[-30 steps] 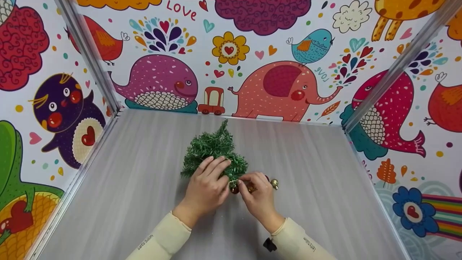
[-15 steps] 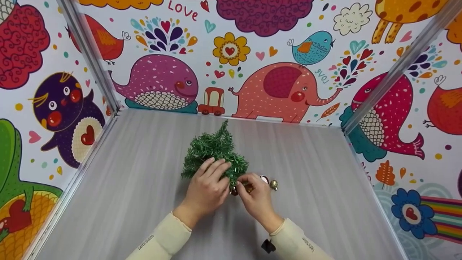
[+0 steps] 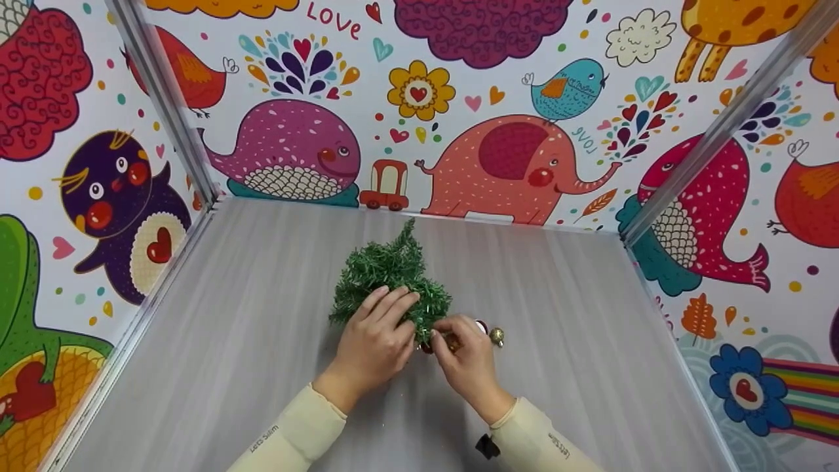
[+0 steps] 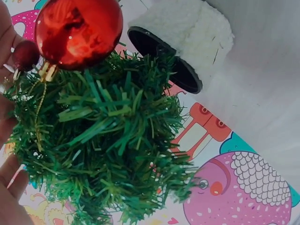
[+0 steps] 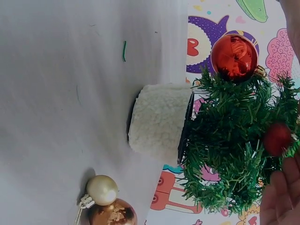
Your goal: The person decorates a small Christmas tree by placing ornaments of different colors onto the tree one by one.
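Observation:
A small artificial Christmas tree (image 3: 387, 262) of green tinsel stands before me, its white fuzzy pot (image 5: 161, 119) with a black rim showing in the wrist views. My left hand (image 3: 379, 334) lies over the lower branches and grips them, its thumb side tucked in. Beside it, my right hand (image 3: 467, 351) pinches at the tree's lower right edge with thumb and forefinger. Close to those fingers hangs a small dark red Christmas ball (image 5: 277, 139); its loop is hidden. A larger shiny red ball (image 4: 78, 33) with a gold cap and string hangs in the branches.
A pale gold ball (image 3: 497, 335) and a copper ball (image 5: 112, 213) lie together on the grey table (image 3: 577, 367), right of the tree. One loose green needle (image 5: 124, 51) lies on the tabletop. Printed walls (image 3: 485, 85) with metal corner posts enclose the table.
My right fingertips have shifted slightly at the branch, and tinsel now covers the gold cap of the dark red ball beside them. My left hand stays in place.

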`<state>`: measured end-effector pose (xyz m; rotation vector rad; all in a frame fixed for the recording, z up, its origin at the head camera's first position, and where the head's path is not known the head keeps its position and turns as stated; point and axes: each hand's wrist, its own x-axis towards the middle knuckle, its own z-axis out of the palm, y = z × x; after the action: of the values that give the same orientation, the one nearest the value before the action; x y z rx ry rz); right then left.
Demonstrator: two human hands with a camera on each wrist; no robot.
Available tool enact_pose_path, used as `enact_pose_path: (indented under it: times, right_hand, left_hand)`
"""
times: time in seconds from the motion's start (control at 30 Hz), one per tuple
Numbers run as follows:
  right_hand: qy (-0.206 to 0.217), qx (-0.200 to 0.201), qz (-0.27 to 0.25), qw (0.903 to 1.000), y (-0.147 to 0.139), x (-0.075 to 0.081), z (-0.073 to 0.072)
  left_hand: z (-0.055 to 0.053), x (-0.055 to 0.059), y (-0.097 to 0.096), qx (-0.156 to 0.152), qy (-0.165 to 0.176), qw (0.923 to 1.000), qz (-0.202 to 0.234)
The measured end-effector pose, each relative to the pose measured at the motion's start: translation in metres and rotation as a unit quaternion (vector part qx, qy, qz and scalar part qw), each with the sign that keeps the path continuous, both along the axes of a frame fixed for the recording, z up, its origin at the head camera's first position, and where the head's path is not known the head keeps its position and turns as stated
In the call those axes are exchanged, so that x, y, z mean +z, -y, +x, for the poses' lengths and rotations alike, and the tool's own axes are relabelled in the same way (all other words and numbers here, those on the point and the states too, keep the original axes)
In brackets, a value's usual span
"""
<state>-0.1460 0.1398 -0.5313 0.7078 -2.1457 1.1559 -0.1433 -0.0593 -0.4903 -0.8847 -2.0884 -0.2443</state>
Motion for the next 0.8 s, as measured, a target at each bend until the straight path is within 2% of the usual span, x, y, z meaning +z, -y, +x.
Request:
enact_pose_path:
  times: [0.23, 0.47, 0.67, 0.8]
  right_hand:
    - [0.011, -0.013, 0.035, 0.9992, 0.0006, -0.0028, -0.0010]
    - [0.016, 0.011, 0.052, 0.9985, -0.0041, -0.0025, -0.0043]
    - [0.007, 0.019, 0.056, 0.9982, -0.0063, -0.0025, -0.0031]
    - [0.002, 0.022, 0.060, 0.9980, -0.0079, -0.0028, -0.0015]
  left_hand:
    - [0.0002, 0.0005, 0.0001, 0.000, 0.004, 1.0000, -0.004]
    - [-0.0010, 0.0045, 0.0013, -0.015, 0.027, 0.9995, -0.002]
    - [-0.0007, 0.0033, 0.0019, -0.025, 0.039, 0.9989, 0.002]
    - [0.0001, 0.0021, 0.0004, -0.017, 0.043, 0.9989, 0.002]
